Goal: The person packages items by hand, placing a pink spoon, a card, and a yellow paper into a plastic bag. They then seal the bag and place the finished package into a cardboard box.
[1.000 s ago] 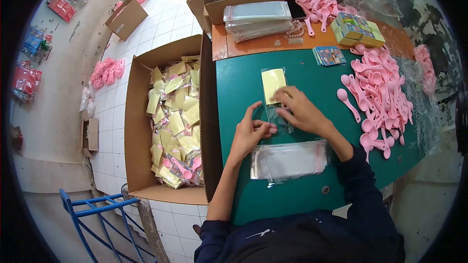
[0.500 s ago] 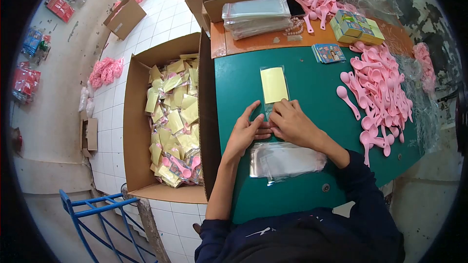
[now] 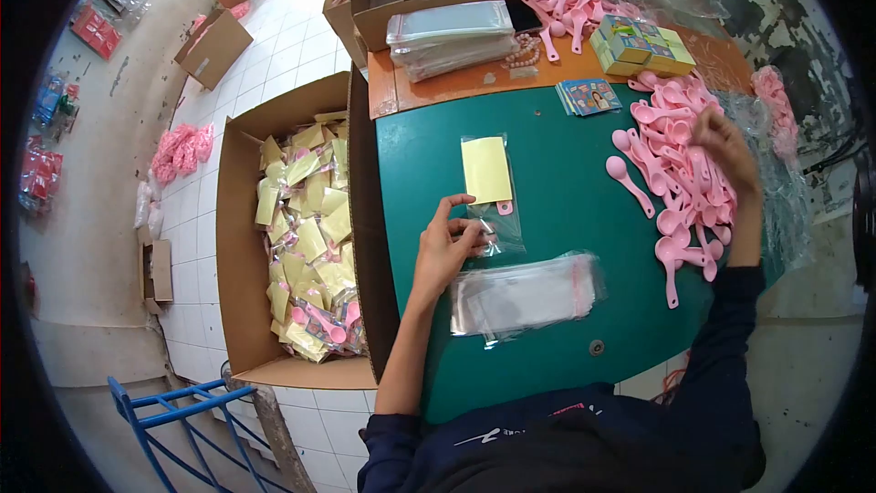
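On the green table (image 3: 566,210) lies a clear plastic bag (image 3: 507,236) holding a yellow card (image 3: 486,170); a bit of pink shows below the card. My left hand (image 3: 445,246) pinches the bag's near end at its left edge, thumb and fingers close together. Far to the right, my right hand (image 3: 728,148) is over the heap of pink spoons (image 3: 680,187), its fingers curled down among them. Whether a spoon is in those fingers I cannot make out. A single pink spoon (image 3: 630,186) lies at the heap's left side. Closer to me rests a stack of clear bags (image 3: 525,295).
Left of the table stands a large cardboard box (image 3: 239,246) full of packed bags with yellow cards. Picture cards (image 3: 589,98), card bundles (image 3: 641,46) and another bag stack (image 3: 452,32) sit toward the back. A blue metal frame (image 3: 182,411) is at lower left.
My right hand has left the bag and moved right to the spoon heap. My left hand stays at the bag's near end. The view has shifted slightly.
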